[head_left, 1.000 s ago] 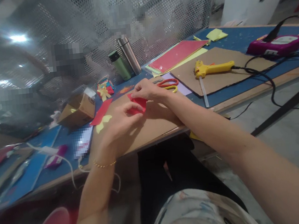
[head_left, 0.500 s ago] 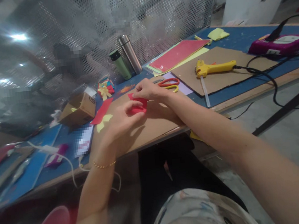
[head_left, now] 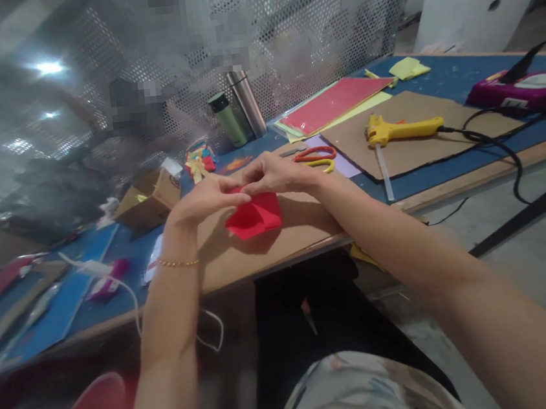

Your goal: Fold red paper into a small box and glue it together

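Observation:
A folded piece of red felt or paper (head_left: 257, 218) hangs from my fingers over the cardboard sheet (head_left: 221, 265). My left hand (head_left: 208, 198) pinches its upper edge from the left, thumb and fingers together. Beside it my right hand (head_left: 272, 175) grips the same edge, the fingertips of both hands nearly meeting. Just beyond my right wrist lie scissors (head_left: 319, 155) with red and yellow handles, their blades partly hidden. My left forearm covers much of the area to the left of the cardboard.
A yellow glue gun (head_left: 404, 130) rests on another cardboard piece at right, its cable running off the table. Behind stand a green bottle (head_left: 229, 121) and a steel flask (head_left: 248, 106). Left are an open box (head_left: 148, 201) and a small yellow-and-red craft piece (head_left: 200, 162). Red sheets (head_left: 331, 105) lie at the back.
Both hands have come together at the red piece's upper edge, the left one moving up. More of the piece now shows below them. The whole view has shifted slightly.

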Available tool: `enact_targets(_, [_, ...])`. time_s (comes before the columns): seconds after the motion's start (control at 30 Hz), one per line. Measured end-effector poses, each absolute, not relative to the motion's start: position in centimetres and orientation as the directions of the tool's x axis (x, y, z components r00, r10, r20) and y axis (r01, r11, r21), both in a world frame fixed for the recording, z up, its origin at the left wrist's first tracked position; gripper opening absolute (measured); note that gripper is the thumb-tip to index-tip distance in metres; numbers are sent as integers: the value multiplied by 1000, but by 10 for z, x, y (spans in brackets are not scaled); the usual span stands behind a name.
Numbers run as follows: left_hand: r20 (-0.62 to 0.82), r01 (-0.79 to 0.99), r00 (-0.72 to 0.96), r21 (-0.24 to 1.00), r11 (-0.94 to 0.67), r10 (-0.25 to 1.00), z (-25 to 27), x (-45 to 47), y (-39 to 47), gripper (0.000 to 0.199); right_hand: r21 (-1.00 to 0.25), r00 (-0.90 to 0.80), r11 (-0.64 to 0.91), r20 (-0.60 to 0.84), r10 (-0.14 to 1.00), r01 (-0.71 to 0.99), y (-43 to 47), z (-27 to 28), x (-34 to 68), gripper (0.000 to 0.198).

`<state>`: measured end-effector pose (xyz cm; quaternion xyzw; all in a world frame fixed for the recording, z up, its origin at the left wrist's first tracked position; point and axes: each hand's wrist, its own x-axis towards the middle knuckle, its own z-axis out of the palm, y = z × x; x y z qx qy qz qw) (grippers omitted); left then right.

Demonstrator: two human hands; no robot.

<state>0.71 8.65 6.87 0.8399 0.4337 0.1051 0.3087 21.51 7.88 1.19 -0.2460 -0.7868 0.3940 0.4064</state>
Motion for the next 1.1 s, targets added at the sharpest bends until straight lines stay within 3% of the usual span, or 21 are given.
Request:
enact_targets(0.23, [43, 539, 602, 714, -446, 797, 69, 4, 78, 20, -845, -379, 533, 510, 773, -50, 73, 16, 220, 45])
enact_targets(0.37, [206, 516, 480, 720, -464, 853, 77, -7, 58, 23, -885, -336, 425, 465, 819, -189, 71, 19, 232, 59])
enact_targets(0.63, [368, 525, 276, 716, -461, 888, 92, -42, 23, 15, -909, -571, 411, 376, 730, -73, 68, 11, 230, 40])
enact_targets(1.1, [330, 516, 253, 749, -415, 909, 77, -38, 33, 15, -932, -654, 363, 284, 701, -15, 65, 10, 218, 26])
